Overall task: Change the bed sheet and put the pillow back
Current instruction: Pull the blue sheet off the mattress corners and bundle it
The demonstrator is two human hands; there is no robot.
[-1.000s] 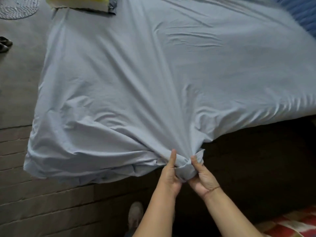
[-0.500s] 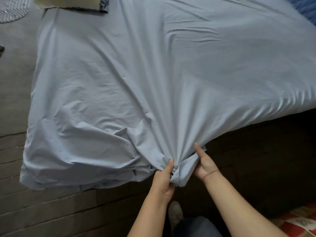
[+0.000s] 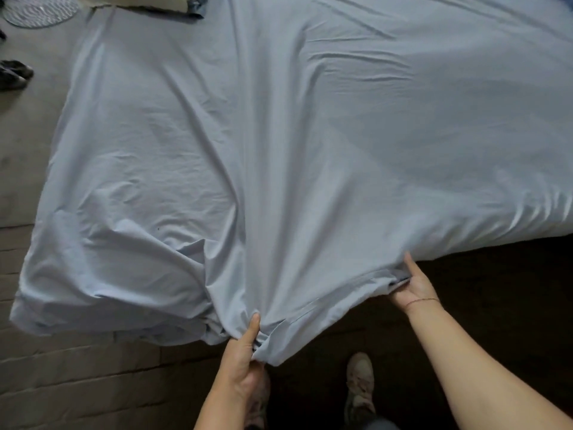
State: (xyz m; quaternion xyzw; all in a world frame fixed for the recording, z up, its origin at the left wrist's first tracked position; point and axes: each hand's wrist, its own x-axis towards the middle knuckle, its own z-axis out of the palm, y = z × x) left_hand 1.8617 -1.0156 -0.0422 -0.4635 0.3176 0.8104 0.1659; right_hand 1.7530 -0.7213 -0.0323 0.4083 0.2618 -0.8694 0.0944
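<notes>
A light blue bed sheet [image 3: 310, 150] lies spread over the bed and fills most of the view. It has long folds that run toward the near edge, and at the near left corner the cloth is loose and piled up. To the left of the bed there is a flat grey floor [image 3: 28, 144]. Nearer to the person it becomes a band of brick-like blocks [image 3: 77, 383]. Under the near right edge of the sheet the room is very dark, and I cannot tell what is there.

On the grey floor at the far left lies a round woven mat [image 3: 40, 10], and a little nearer stands a pair of dark shoes [image 3: 14, 74]. The pillow [image 3: 148, 1] is at the top edge of the view, just beyond the far left corner of the sheet; only a pale strip of it shows.

The left hand [image 3: 245, 355] grips a bunched part of the sheet's near edge, with the thumb on top. The right hand [image 3: 414, 285], well apart from it, holds the hem, thumb above and fingers under the cloth. A thin red thread [image 3: 423, 301] goes around the right wrist. Below, one light shoe [image 3: 359, 380] of the person stands on the dark floor.
</notes>
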